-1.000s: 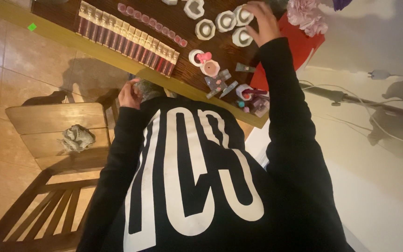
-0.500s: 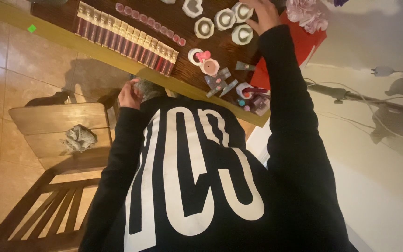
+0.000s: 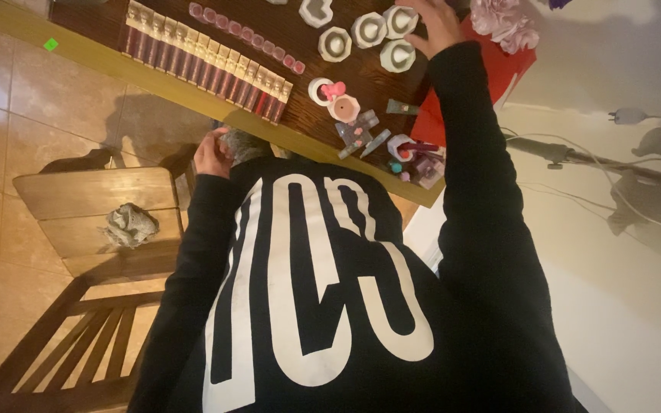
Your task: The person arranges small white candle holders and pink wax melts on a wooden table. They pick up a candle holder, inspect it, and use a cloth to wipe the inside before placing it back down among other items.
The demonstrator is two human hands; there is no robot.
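Note:
My right hand (image 3: 437, 27) reaches across the dark wooden table (image 3: 323, 130), fingers spread, and rests beside several white hexagonal pots (image 3: 398, 55); nothing shows in its grip. My left hand (image 3: 212, 153) sits low at the table's near edge, curled around a small grey fuzzy thing (image 3: 242, 143). A row of slim lip-gloss tubes (image 3: 208, 65) lies on the table to the left. A pink and white pot (image 3: 340, 103) and small cosmetics (image 3: 415, 157) lie between the two hands. My black sweatshirt with large white lettering (image 3: 323, 291) fills the lower part of the view.
A wooden chair (image 3: 93, 206) with a crumpled grey cloth (image 3: 130, 226) on it stands to my left on the tiled floor. A red bag (image 3: 499, 76) with pink paper flowers (image 3: 503, 19) sits at the table's right end. Cables (image 3: 575, 157) run along the pale floor at right.
My right hand has edged slightly farther across the table by the white pots. My left hand stays at the table edge on the grey thing.

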